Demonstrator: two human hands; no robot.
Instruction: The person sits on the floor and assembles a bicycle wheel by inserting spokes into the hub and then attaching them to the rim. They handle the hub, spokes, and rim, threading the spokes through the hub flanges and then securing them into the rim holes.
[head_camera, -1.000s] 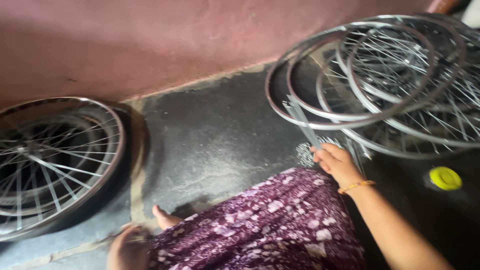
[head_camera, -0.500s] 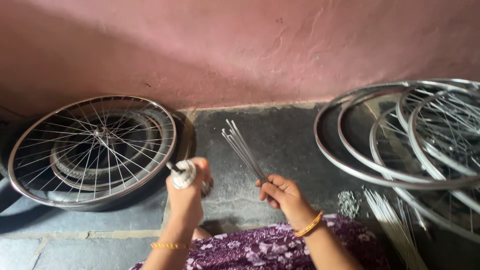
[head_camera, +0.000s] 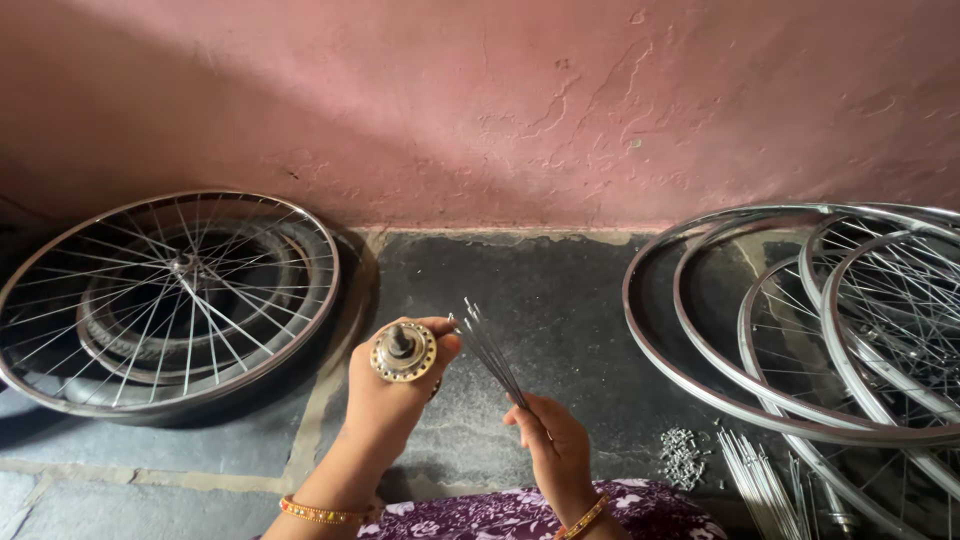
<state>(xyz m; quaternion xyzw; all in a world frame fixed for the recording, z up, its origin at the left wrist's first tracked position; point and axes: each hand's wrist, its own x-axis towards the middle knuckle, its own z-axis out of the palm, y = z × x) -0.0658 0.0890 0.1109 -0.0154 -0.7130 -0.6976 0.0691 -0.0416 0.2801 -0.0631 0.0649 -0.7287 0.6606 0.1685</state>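
Fingers of the left hand wrap a brass-coloured hub, held up with its flange facing the camera; fingers of the right hand pinch a bundle of spokes that fans up toward the hub, its tips just beside it. Behind them rises a pink wall over a dark stone floor. A spoked wheel lies at the left, a stack of rims at the right. Loose spokes lie by the rims, with a small pile of nipples next to them.
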